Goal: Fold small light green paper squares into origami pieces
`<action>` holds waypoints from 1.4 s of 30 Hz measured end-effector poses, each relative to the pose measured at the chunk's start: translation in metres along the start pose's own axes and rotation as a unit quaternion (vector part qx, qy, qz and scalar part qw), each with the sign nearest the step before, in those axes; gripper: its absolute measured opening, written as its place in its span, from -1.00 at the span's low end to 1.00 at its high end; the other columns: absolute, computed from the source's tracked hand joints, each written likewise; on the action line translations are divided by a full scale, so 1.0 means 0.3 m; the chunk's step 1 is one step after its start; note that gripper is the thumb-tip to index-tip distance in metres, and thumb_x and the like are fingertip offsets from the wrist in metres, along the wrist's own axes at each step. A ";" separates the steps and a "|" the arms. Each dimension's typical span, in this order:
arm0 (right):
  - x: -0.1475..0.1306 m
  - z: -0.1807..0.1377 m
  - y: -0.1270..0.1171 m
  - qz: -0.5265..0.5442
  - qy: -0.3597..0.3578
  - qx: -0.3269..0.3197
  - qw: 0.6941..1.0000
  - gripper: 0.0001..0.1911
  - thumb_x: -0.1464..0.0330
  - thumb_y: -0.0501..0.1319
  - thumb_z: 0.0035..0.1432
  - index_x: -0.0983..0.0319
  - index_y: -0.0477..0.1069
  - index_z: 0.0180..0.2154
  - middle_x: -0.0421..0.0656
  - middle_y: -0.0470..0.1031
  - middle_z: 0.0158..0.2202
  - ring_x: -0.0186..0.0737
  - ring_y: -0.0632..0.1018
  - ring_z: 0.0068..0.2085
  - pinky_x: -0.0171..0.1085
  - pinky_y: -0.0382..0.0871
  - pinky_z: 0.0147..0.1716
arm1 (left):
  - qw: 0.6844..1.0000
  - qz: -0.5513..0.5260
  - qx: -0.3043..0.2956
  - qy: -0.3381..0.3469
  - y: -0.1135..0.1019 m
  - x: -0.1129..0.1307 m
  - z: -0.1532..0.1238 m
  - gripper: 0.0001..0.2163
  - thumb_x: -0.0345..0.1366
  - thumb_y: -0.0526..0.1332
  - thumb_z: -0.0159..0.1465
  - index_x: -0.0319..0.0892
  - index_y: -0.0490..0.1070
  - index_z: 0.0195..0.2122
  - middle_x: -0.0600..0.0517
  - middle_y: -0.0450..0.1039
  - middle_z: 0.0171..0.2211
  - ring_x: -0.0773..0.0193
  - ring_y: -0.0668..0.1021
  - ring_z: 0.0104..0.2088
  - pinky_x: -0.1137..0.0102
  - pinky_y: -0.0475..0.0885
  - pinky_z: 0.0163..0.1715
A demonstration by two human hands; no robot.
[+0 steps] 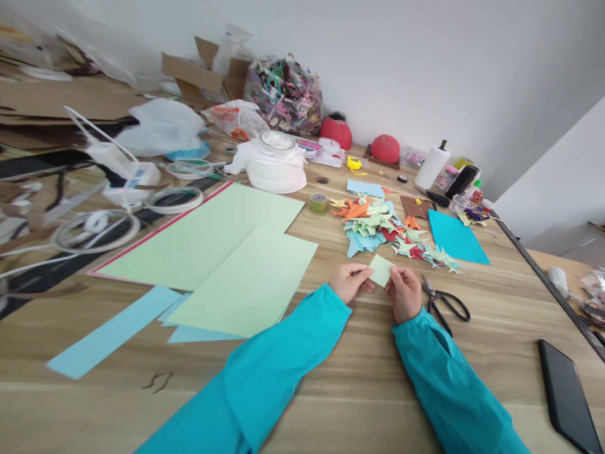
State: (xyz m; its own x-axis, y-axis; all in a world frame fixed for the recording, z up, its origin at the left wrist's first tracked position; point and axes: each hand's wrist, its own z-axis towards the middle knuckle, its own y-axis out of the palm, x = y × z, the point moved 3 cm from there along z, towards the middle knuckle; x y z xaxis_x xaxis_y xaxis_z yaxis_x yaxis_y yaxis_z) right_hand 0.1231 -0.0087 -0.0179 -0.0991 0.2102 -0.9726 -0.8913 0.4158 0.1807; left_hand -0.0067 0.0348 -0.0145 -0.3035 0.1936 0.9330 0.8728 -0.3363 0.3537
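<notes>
Between my hands is a small square of pale green paper (380, 271), held up by its two sides just above the table. My left hand (350, 282) pinches its left edge with thumb and fingers. On the other side, my right hand (405, 293) grips the right edge in the same way. Just beyond the paper lies a heap of folded paper cranes (371, 221) in green, blue, orange and red. Black-handled scissors (444, 302) rest on the table right beside my right hand.
Large pale green sheets (255, 277) and a blue paper strip (113, 328) lie to the left. A bright blue sheet (457, 236) is at the right, a phone (567, 394) at the near right. Cable coils (94, 230) and bags (163, 126) crowd the far left.
</notes>
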 end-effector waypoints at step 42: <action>0.006 -0.005 0.005 0.045 0.063 -0.020 0.997 -0.71 0.14 0.23 -0.04 0.24 0.33 -0.54 -0.31 0.27 -0.73 -0.39 0.31 -0.67 -0.38 0.05 -0.70 | 1.000 -0.008 0.007 0.001 -0.005 -0.030 0.010 -0.56 -0.26 0.44 -0.30 -0.32 0.51 -0.35 -0.07 0.56 -0.46 0.22 0.56 -0.46 0.29 0.49 -0.32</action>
State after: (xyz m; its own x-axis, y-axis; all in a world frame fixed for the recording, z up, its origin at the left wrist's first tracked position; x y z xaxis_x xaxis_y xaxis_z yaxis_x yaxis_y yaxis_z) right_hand 0.1210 -0.0089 -0.0195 -0.2316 0.1317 -0.9639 -0.8928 0.3646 0.2644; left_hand -0.0041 0.0365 -0.0237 -0.3185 0.1981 0.9270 0.8725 -0.3209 0.3684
